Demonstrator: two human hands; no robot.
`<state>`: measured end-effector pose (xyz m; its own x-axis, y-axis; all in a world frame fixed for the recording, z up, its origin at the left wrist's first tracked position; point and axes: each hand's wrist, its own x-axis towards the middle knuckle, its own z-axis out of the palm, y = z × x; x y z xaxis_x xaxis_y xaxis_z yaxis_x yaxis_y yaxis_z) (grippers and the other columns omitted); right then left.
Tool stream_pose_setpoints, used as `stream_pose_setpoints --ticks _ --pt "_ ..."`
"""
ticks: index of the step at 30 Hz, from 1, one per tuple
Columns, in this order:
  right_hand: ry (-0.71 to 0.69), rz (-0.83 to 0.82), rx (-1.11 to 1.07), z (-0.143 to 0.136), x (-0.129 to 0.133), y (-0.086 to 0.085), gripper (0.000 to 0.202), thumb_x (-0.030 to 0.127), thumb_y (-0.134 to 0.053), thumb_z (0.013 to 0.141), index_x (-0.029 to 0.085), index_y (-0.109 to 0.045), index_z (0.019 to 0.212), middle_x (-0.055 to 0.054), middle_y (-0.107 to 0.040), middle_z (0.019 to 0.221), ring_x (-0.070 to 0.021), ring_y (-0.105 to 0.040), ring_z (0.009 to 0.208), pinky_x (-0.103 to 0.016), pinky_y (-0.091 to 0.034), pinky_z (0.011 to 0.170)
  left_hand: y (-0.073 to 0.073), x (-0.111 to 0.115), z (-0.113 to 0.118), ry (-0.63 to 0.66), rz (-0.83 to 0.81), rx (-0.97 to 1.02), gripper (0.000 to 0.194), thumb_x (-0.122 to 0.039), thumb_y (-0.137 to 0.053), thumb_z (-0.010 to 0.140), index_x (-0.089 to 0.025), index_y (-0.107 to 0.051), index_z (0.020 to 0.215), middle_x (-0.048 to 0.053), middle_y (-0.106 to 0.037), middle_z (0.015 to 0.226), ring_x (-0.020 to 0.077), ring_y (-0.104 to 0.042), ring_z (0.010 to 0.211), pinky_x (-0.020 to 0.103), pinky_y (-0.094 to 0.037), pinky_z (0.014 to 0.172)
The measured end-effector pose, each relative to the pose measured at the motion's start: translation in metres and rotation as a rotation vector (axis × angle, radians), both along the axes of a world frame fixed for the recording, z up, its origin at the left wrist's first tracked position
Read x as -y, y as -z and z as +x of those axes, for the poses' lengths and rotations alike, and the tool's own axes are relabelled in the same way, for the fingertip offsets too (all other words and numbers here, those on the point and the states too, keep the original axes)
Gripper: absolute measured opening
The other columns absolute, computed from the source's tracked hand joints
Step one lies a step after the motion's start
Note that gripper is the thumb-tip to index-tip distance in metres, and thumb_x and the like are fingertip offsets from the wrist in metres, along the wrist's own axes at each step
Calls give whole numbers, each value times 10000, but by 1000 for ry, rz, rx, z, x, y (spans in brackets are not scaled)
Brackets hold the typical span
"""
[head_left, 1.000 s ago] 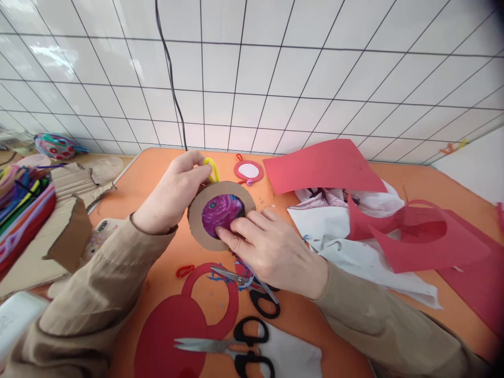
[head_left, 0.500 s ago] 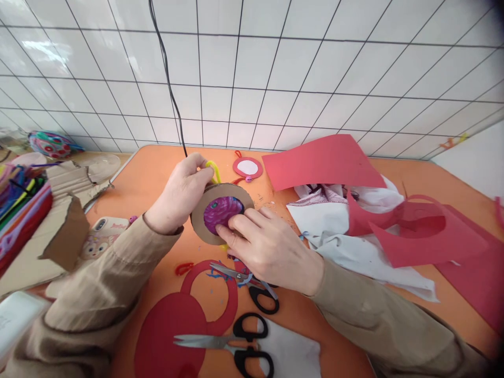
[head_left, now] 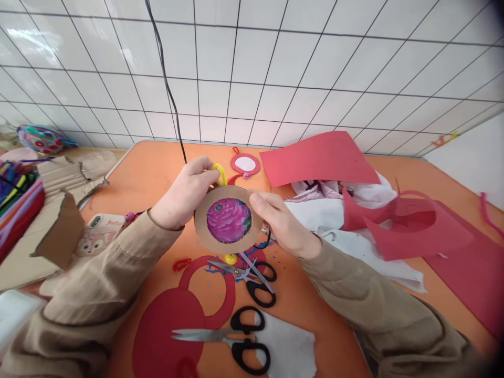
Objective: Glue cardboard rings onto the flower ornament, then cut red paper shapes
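Note:
A round cardboard ring ornament (head_left: 202,231) with a purple flower picture (head_left: 228,219) in its middle is held up above the table. My left hand (head_left: 185,191) pinches it at the upper left, by a yellow pipe-cleaner loop (head_left: 220,174). At the right edge my right hand (head_left: 281,220) grips it, thumb on the front and fingers behind. A yellow bell (head_left: 230,259) hangs from the bottom. Below lie two pairs of black-handled scissors, the nearer scissors (head_left: 220,335) partly on a red paper disc (head_left: 167,325) and a white cloth scrap (head_left: 293,344).
A finished-looking red ring ornament (head_left: 255,164) lies at the back of the orange table (head_left: 149,168). Red sheets (head_left: 318,157) and white cloth (head_left: 362,257) cover the right side. On the left are cardboard pieces (head_left: 59,226), a phone (head_left: 100,233) and pipe cleaners (head_left: 23,215).
My right hand has moved off the flower picture to the ornament's right edge. The ornament now faces me more fully, with the whole flower and the yellow bell showing.

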<state>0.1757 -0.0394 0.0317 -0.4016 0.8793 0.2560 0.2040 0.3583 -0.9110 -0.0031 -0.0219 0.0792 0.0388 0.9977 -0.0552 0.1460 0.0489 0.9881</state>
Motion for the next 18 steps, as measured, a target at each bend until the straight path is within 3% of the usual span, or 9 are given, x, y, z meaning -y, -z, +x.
stream_pose_setpoints --ticks 3,10,18 --pt "8 -90 -82 -7 3 3 483 613 -489 929 174 -574 746 -13 -572 698 -159 -557 686 -294 -483 629 4 0 4 -1 15 -27 149 -156 -586 726 -191 -464 648 -39 -491 584 84 -410 491 225 -280 439" --pt "142 -105 -145 -12 3 10 482 598 -539 893 184 -503 648 -2 -517 657 -149 -513 672 -282 -453 634 11 1 9 19 18 13 184 -193 -604 757 -184 -469 633 -39 -480 591 82 -403 505 225 -291 456" --pt "265 -105 -292 -5 -7 19 440 598 -579 865 195 -540 691 7 -520 652 -148 -503 660 -268 -428 601 18 -3 1 173 -36 190 387 -544 -638 795 -165 -626 718 22 -579 624 149 -536 551 265 -383 498"
